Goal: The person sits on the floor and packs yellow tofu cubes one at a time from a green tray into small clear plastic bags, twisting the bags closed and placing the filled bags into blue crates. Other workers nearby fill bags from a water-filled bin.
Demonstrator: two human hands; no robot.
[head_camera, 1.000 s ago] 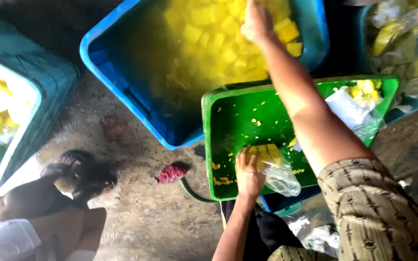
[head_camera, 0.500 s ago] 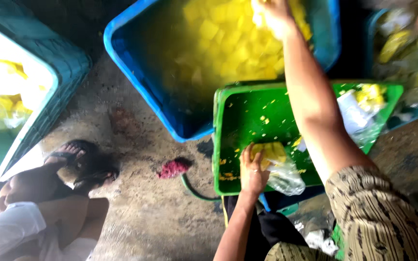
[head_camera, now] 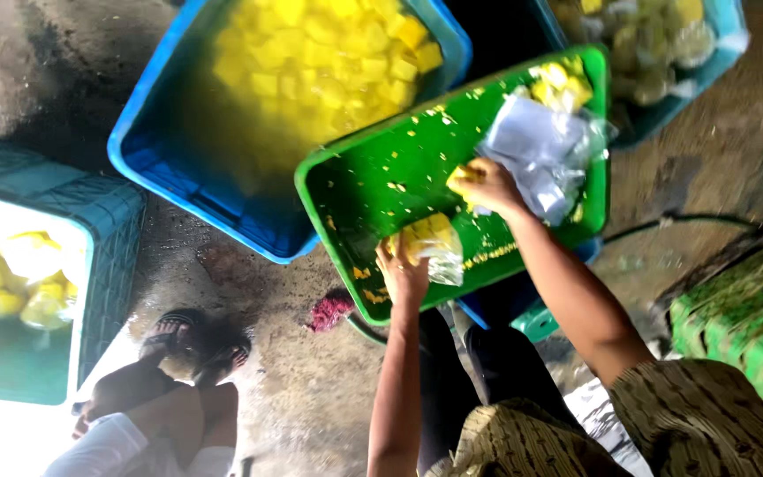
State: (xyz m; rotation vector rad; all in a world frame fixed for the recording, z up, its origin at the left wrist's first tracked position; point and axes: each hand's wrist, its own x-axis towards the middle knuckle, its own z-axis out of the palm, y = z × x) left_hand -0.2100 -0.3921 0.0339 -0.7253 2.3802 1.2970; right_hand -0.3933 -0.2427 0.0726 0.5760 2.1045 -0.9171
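Head view, left hand: the left hand (head_camera: 402,272) lay on the near part of the green tray (head_camera: 355,190), fingers closed on the mouth of a small clear bag of yellow pieces (head_camera: 430,243).
Head view, right hand: the right hand (head_camera: 487,185) was over the middle of the same tray, clenched around a yellow chunk (head_camera: 459,177) that showed at its fingertips.
Head view, bag position: the filled bag rested on the tray floor, touching the left hand, just beside the right hand.
Head view, tray: it sat tilted across a blue tub (head_camera: 187,190), its floor littered with yellow crumbs.
Head view, tray contents: a stack of empty clear bags (head_camera: 536,150) lay at the far side, with a few loose yellow cubes (head_camera: 558,88) near the corner.
Head view, blue tub: it held a large mass of yellow cubes in liquid (head_camera: 320,62).
Head view, surroundings: a second blue crate (head_camera: 664,44) with bagged pieces stood beyond the tray; a teal crate (head_camera: 90,221) with filled bags stood at the far left.
Head view, floor: another person's sandalled feet (head_camera: 192,340) stood on wet concrete, near a small red scrap (head_camera: 330,311).
Head view, clarity: motion blur hid finer detail.
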